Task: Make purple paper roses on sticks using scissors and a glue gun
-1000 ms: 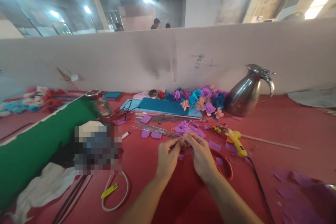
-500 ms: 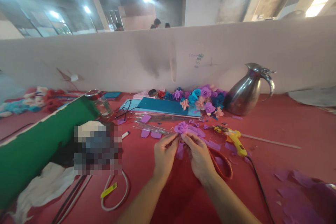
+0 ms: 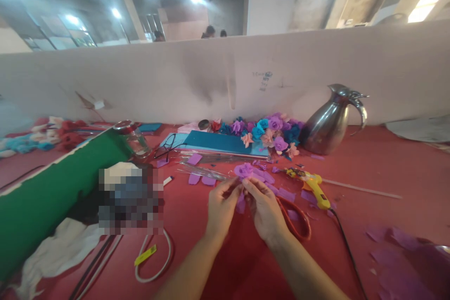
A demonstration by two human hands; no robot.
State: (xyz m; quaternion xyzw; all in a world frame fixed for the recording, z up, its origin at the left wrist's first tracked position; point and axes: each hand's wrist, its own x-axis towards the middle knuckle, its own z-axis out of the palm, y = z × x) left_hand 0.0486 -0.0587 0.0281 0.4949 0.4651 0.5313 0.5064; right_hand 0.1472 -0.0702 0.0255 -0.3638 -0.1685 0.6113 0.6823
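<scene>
A purple paper flower (image 3: 244, 169) is held up over the red table, pinched at its base from both sides. My left hand (image 3: 224, 206) closes thumb and fingertips on the flower's underside. Opposite it, my right hand (image 3: 265, 206) grips the same base, its fingertips nearly meeting the left ones. The stem, if there is one, is hidden by the fingers. Purple paper petals (image 3: 263, 176) lie just behind the hands. Beside my right wrist are the red handles of scissors (image 3: 305, 229), partly covered by the hand.
A yellow glue gun (image 3: 318, 191) lies to the right, its cord running forward. Finished paper flowers (image 3: 276, 133) are heaped at the back beside a steel jug (image 3: 328, 122). Thin wires (image 3: 202, 171) lie behind left. A glass jar (image 3: 135, 140) stands by a green board (image 3: 66, 183).
Both hands stay in nearly the same place on the purple flower. The flower has tilted slightly, and the fingers have shifted a little at its base.
</scene>
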